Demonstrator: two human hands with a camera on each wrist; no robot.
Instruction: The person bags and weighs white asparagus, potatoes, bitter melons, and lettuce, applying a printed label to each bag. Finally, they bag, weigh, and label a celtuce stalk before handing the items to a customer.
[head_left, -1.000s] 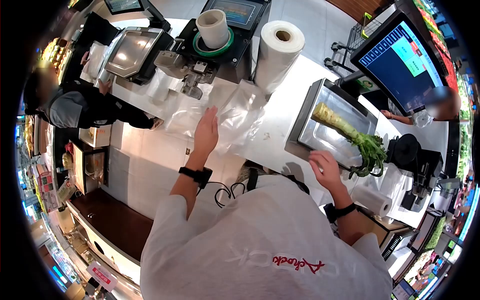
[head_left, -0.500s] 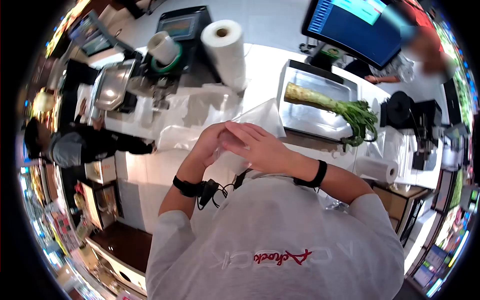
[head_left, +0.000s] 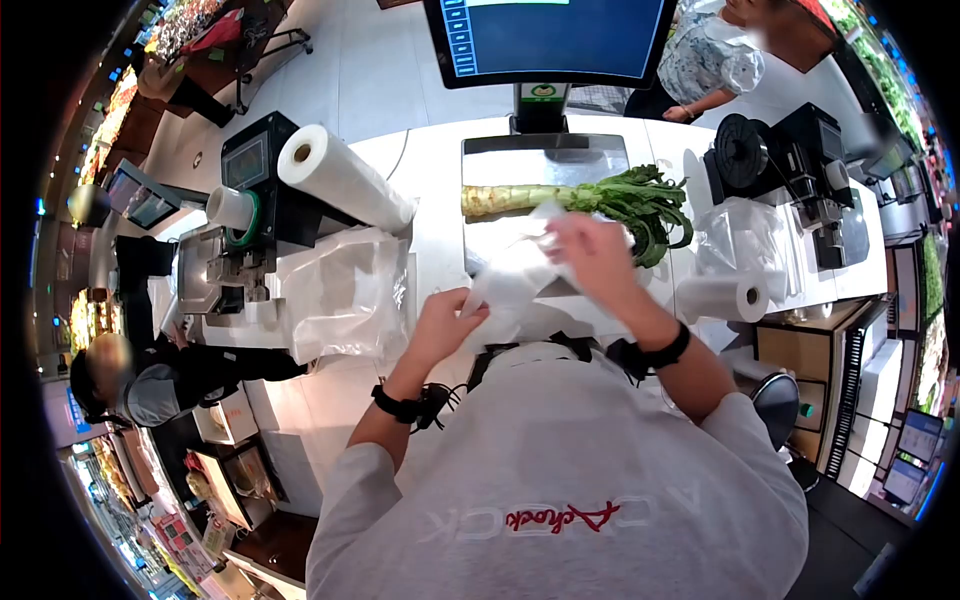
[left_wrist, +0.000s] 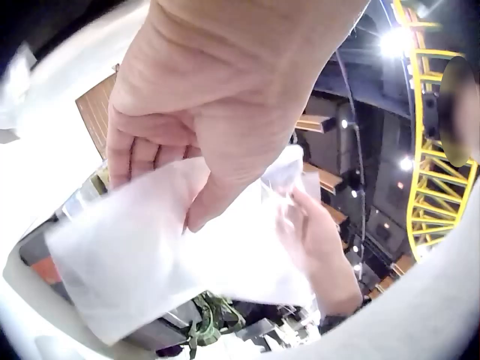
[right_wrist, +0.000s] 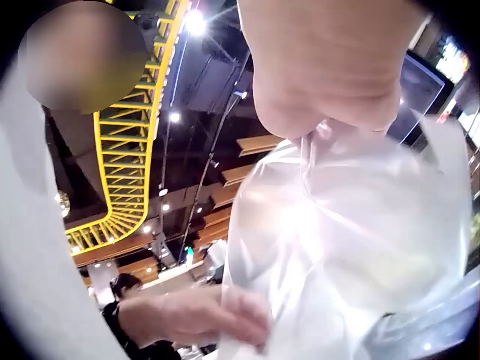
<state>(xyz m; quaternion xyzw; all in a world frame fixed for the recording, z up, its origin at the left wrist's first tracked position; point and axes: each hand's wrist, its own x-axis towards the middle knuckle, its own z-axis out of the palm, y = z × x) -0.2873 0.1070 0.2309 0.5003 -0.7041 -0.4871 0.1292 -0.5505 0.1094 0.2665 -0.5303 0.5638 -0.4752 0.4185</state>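
Both hands hold a thin clear plastic bag (head_left: 505, 285) between them, in front of the body. My left hand (head_left: 441, 326) pinches its left edge; in the left wrist view the thumb (left_wrist: 214, 199) lies over the film with the fingers behind. The right hand (head_left: 597, 256) grips the upper right part, where the film gathers into creases below the hand (right_wrist: 322, 82) in the right wrist view. Just beyond, a stem lettuce (head_left: 530, 198) with a pale stalk and green leaves lies across the metal scale (head_left: 545, 152). The right hand overlaps its leaves in the head view.
A monitor (head_left: 550, 40) stands behind the scale. To the left are a large upright film roll (head_left: 340, 175), a bag sealer (head_left: 240, 262) and loose bags (head_left: 345, 290). Another roll (head_left: 725, 297) and a tape machine (head_left: 815, 190) sit right. People stand at both sides.
The hands were apart, the left over the loose bags; they came together with a bag, then spread it between them. The view has turned right, toward the scale. The stem lettuce stays on the scale.
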